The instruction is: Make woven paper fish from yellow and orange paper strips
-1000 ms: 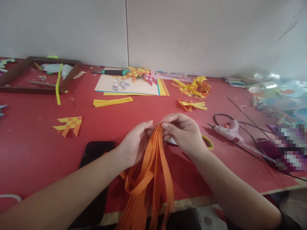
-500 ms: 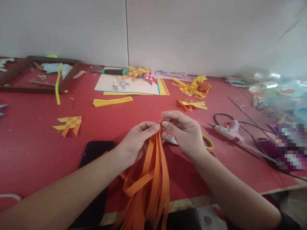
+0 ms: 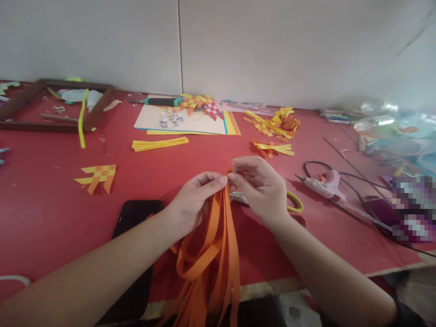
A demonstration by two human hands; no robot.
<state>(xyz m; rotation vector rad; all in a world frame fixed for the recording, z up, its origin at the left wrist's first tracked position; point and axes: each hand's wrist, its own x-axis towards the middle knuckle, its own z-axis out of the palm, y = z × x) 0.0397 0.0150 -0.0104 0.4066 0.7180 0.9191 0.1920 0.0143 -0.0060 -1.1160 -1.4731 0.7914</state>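
A bundle of long orange paper strips point(image 3: 213, 263) hangs from my fingers and droops over the table's front edge. My left hand point(image 3: 197, 200) pinches the top ends between thumb and fingers. Thumb and index of my right hand point(image 3: 260, 190) close on the same top ends, its other fingers curled loosely. Partly hidden behind my right hand lie scissors with a yellow handle point(image 3: 295, 202). Beneath my left forearm is a black phone point(image 3: 136, 218). A woven yellow and orange paper fish point(image 3: 98, 178) lies to the left.
Yellow strips point(image 3: 160, 144) lie in a stack ahead, before paper sheets point(image 3: 204, 129) bearing beads and woven fish. Paper scraps point(image 3: 277, 125) are heaped behind right. A pink glue gun point(image 3: 323, 185) with its cord lies right. A brown frame point(image 3: 98, 109) is far left.
My right hand's fingers have shifted slightly at the top of the orange strips. The hanging strips have swayed, one loop opening wider. Everything else on the table stays put.
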